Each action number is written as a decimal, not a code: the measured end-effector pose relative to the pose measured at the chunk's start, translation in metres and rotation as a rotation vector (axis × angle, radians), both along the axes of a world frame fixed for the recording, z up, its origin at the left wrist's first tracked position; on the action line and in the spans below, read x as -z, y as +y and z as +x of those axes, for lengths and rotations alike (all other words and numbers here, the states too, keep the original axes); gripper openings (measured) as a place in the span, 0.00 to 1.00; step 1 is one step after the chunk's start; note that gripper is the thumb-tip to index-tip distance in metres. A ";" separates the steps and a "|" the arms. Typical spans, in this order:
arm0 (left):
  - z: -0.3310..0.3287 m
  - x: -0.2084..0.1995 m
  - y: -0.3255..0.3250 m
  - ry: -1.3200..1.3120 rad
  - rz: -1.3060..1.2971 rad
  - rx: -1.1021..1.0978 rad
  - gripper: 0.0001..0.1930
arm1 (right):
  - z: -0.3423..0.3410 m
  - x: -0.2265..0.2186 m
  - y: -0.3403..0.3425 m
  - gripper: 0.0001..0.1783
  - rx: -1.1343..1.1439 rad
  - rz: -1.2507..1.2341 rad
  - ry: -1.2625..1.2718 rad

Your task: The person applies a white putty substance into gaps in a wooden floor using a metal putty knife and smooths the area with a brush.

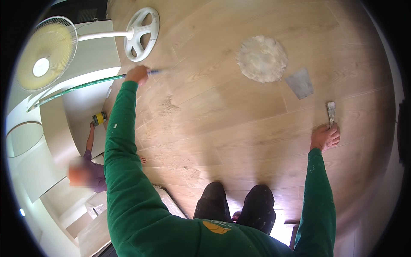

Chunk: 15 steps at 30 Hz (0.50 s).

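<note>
Wood-plank floor (222,124), 1 white pedestal fan (102,35), pale wall (376,222) at right, small light (22,212) at left

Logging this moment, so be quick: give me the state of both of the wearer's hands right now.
Left hand: closed, holding a long green pole.
Right hand: closed, holding a small scraper.

left grip (138,75) and right grip (326,137) closed

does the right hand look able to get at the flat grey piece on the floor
Probably yes: the flat grey piece lies near the right hand with no object seen between them, though that hand grips a scraper, which may hinder picking it up.
</note>
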<state>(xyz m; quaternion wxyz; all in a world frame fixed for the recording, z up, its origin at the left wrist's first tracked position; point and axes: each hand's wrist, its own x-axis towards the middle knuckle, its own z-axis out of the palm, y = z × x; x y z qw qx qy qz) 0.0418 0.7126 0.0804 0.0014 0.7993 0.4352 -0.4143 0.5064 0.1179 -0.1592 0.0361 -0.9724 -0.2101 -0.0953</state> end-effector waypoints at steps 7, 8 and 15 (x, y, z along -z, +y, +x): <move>0.202 0.025 -0.029 -0.647 -0.149 0.049 0.18 | -0.003 0.003 0.000 0.24 0.005 -0.016 0.021; 0.196 0.034 -0.025 -0.628 -0.117 0.077 0.18 | -0.002 0.005 0.002 0.25 0.004 -0.009 0.023; -0.021 0.043 -0.007 0.112 -0.120 0.094 0.17 | -0.008 0.002 0.007 0.24 0.001 -0.010 0.043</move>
